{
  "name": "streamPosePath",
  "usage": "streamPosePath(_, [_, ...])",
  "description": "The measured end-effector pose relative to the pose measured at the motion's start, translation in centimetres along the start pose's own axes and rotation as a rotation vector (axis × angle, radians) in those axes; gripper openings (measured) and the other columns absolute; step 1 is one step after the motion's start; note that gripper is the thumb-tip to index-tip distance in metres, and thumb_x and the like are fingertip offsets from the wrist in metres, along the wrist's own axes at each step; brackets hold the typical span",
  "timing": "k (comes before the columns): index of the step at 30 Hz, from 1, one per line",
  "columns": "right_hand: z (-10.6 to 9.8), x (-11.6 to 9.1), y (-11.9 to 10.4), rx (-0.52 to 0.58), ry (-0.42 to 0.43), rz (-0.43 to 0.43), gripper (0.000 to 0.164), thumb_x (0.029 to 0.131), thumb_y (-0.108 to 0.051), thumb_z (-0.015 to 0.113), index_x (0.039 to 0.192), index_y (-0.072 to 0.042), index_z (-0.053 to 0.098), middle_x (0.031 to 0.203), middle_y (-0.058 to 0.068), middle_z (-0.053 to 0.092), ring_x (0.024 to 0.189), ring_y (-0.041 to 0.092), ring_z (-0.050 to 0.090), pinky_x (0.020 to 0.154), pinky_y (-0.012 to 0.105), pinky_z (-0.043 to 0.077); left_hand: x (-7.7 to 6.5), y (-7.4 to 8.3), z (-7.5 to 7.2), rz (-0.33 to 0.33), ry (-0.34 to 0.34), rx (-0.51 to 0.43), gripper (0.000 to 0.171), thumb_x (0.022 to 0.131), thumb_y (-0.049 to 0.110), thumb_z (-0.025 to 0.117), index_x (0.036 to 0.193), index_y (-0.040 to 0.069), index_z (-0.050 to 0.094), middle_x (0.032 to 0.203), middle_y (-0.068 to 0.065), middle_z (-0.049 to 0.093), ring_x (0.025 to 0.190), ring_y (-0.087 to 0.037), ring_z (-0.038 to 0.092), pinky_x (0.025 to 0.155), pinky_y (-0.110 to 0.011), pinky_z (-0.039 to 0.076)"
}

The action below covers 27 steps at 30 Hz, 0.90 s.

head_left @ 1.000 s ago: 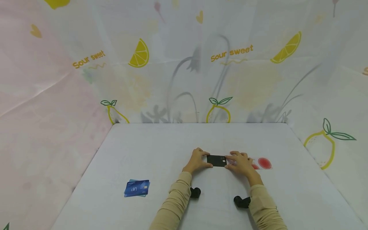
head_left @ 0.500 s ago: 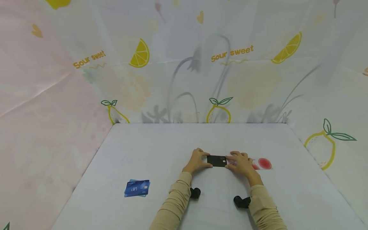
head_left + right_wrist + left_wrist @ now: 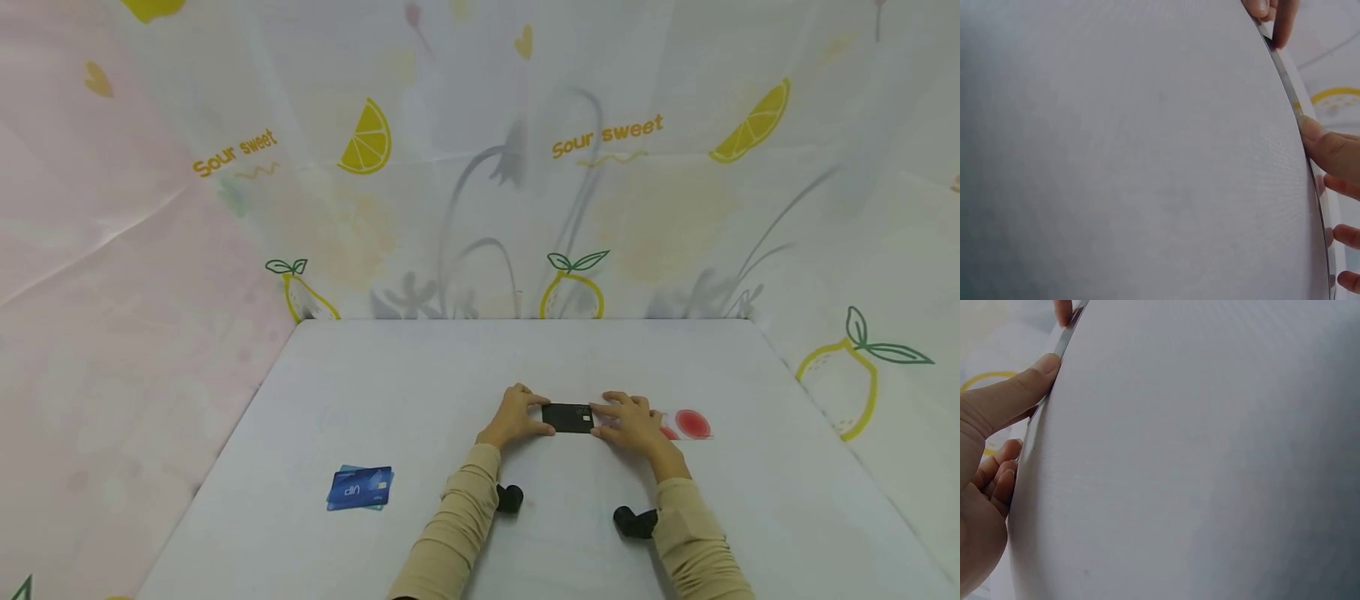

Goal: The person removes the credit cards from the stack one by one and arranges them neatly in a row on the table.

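A black card point(image 3: 567, 418) with a small chip lies near the middle of the white table. My left hand point(image 3: 515, 417) holds its left end between thumb and forefinger. At the opposite end, the thumb and forefinger of my right hand point(image 3: 630, 423) pinch the card's corners. In the left wrist view, the left thumb point(image 3: 1025, 387) presses at a thin edge seen almost side-on. The right wrist view shows the right thumb point(image 3: 1322, 137) in a similar pose. A flat piece with red circles point(image 3: 692, 424) lies partly hidden under the right hand.
Blue cards point(image 3: 360, 487), one overlapping another, lie at the left of the white table point(image 3: 420, 375). A fabric backdrop point(image 3: 465, 192) printed with lemons rises behind the table and along both sides. Black wrist-worn devices point(image 3: 510, 499) jut inward from both wrists.
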State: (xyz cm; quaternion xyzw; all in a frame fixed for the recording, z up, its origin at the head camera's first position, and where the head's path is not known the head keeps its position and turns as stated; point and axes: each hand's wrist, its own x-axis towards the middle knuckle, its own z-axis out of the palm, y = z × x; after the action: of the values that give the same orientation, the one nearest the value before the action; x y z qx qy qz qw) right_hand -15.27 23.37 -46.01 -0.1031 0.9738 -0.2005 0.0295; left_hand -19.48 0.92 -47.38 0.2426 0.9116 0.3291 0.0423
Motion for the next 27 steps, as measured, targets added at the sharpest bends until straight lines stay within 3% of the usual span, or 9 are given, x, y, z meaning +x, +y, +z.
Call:
streamPosePath(12, [-0.33,-0.24,-0.19,0.034,-0.009,-0.001,0.046,0.079,-0.031,0.064,0.121,-0.012,0.056,0.129,0.018,0.040,0.114,0.049,0.026,0.081,0.068,0.022,0.05,-0.17,0.06,0.007,-0.014,0.008,0.053,0.064,0.031,0.079,0.110,0.009,0.063,0.099,-0.008,0.048,0.093,-0.020,0.041,0.081,-0.030,0.039])
streamPosePath(27, [-0.01,-0.20,-0.22,0.009,0.011,-0.001,0.046,0.078,-0.034,0.065,0.119,-0.014,0.057,0.127,0.017,0.042,0.112,0.050,0.028,0.079,0.066,0.025,0.07,-0.25,0.09,0.016,0.000,0.007,0.050,0.066,0.028,0.078,0.109,0.009,0.064,0.095,-0.006,0.048,0.090,-0.019,0.041,0.079,-0.028,0.039])
